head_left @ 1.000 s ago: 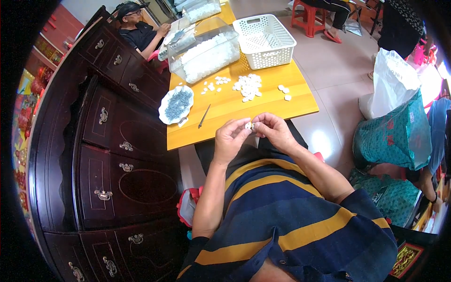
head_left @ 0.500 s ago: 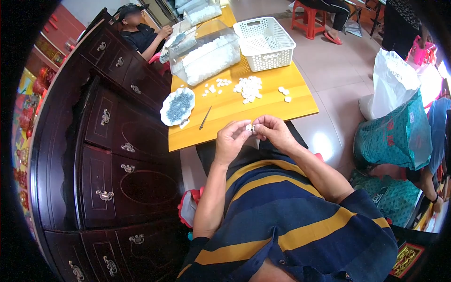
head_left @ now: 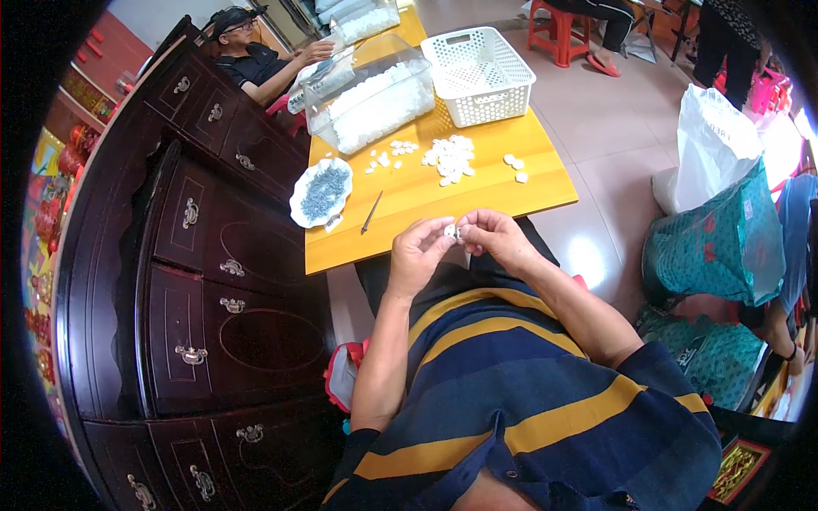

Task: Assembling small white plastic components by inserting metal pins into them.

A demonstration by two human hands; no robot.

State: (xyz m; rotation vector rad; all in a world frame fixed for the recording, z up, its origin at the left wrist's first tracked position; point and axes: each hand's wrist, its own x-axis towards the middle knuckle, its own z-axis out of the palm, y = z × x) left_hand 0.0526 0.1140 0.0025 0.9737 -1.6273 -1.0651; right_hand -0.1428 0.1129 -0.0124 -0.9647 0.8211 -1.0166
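Observation:
Over the table's near edge, my left hand [head_left: 417, 258] pinches a small white piece [head_left: 451, 231] between thumb and fingertips. My right hand [head_left: 498, 239] meets it there, thumb and forefinger closed on the piece's right side. It looks like a little plastic part, too small to name exactly. On the yellow wooden table [head_left: 498, 200] lies a heap of similar white pieces [head_left: 449, 160], with smaller ones [head_left: 401, 148] to its left and several more [head_left: 515, 165] to the right. A thin dark pointed tool [head_left: 371, 213] rests beside a white scalloped dish [head_left: 296, 204] of small blue-grey parts [head_left: 325, 191].
A clear bin [head_left: 315, 119] of white pieces and a white perforated basket [head_left: 490, 106] stand farther back. Dark wooden drawers [head_left: 243, 298] line the left. Green woven sacks [head_left: 716, 247] and a white bag [head_left: 716, 140] are at right. Another person [head_left: 256, 64] sits at far left.
My hands stay nearly in place, with the fingers shifting slightly around the small white piece. The person at far left has raised their head and a hand.

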